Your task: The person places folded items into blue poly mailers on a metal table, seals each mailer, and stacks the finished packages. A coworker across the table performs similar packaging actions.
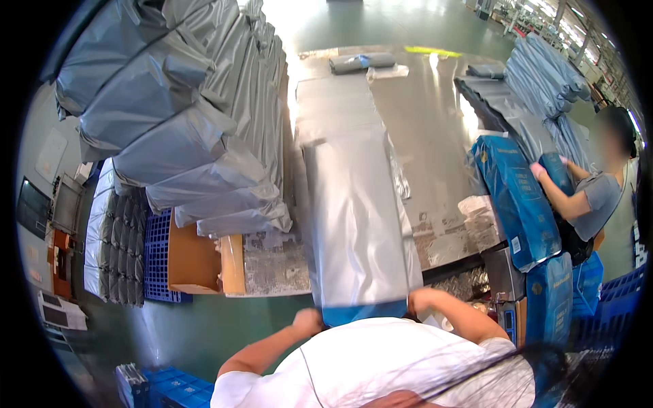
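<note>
A long silver-grey plastic bag (357,224) lies on the table in front of me, its near end reaching my body. A strip of a blue package (364,313) shows below the bag's near edge; the rest of it is covered. At the left near corner, my left hand (308,322) is closed on the bag's edge. My right hand (423,300) is closed at the opposite corner, its fingertips partly hidden. Another flat grey plastic sheet (333,102) lies beyond the bag, and a rolled grey bundle (362,62) rests at the far edge.
Tall stacks of folded grey plastic bags (177,129) rise at the left, above a cardboard box (194,255) and a blue crate (158,251). On the right, a co-worker (592,197) in pink gloves handles a blue package (559,173) beside a larger blue pack (517,197).
</note>
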The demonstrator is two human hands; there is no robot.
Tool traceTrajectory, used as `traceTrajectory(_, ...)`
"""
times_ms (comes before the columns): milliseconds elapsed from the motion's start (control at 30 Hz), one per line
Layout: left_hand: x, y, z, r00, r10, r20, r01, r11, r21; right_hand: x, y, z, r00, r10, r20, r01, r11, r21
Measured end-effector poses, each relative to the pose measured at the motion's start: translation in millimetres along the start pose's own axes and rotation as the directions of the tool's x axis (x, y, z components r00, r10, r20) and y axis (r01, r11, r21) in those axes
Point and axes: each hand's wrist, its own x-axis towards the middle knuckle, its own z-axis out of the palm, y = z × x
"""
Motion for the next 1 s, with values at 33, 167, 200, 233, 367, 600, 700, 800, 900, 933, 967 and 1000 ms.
traceTrajectory(33, -0.8, 0.0, -1.3, 0.992, 0.127, -0.009, -0.127, 0.989, -0.071, -6.0, -8.7, 10.3, 1.000, -0.010, 0.025, 0.012, 0.997, -0.077)
traceTrajectory(167, 30.9, -17.1, -29.2, 0.920, 0.389, 0.049, -0.378, 0.913, -0.152, 3.4, 7.2, -14.7, 1.000, -0.003, 0.023, 0.001, 0.997, 0.079)
traceTrajectory(200, 50.7, -28.0, -28.5, 0.911, 0.411, -0.001, -0.403, 0.892, -0.204, 12.9, 12.8, -27.8, 0.982, 0.014, -0.190, 0.018, 0.986, 0.167)
traceTrajectory(233, 69.8, -28.9, -39.8, 0.899, 0.371, -0.232, -0.420, 0.881, -0.217, 23.6, 26.7, -41.4, 0.889, -0.020, -0.457, 0.229, 0.885, 0.406)
traceTrajectory(367, 154.1, -41.5, -90.6, 0.852, -0.157, -0.499, -0.154, 0.836, -0.526, 37.8, 33.2, -128.7, 0.267, 0.265, -0.926, 0.165, 0.935, 0.315)
traceTrajectory(600, 115.0, -54.8, -70.0, 0.972, -0.233, -0.038, 0.133, 0.675, -0.725, -4.2, 64.0, -76.9, 0.904, 0.299, -0.305, -0.254, 0.951, 0.177)
traceTrajectory(700, 103.6, -29.2, -93.1, 0.973, -0.227, -0.050, 0.146, 0.763, -0.630, -14.3, 3.2, -74.4, 0.971, 0.230, 0.060, -0.216, 0.960, -0.178)
traceTrajectory(800, 113.0, -28.1, -75.6, 0.927, -0.322, -0.194, 0.034, 0.586, -0.809, 44.8, -64.7, -102.2, 0.665, -0.166, -0.728, 0.064, 0.984, -0.166)
traceTrajectory(900, 109.5, -15.0, -80.1, 0.925, -0.340, -0.168, -0.039, 0.356, -0.934, 121.7, -46.6, -151.1, 0.435, -0.061, -0.898, -0.222, 0.959, -0.173)
traceTrajectory(933, 110.2, -22.0, -84.2, 0.925, -0.348, -0.152, -0.008, 0.384, -0.923, 141.2, -40.4, -158.9, 0.294, -0.113, -0.949, -0.294, 0.934, -0.202)
traceTrajectory(967, 110.7, -31.3, -81.1, 0.925, -0.358, -0.131, 0.026, 0.403, -0.915, 141.5, -43.6, -172.0, 0.431, 0.082, -0.899, -0.303, 0.951, -0.059)
traceTrajectory(1000, 108.6, -37.9, -71.6, 0.921, -0.374, -0.108, 0.059, 0.407, -0.911, 135.9, -49.7, -178.3, 0.562, 0.255, -0.787, -0.339, 0.939, 0.062)
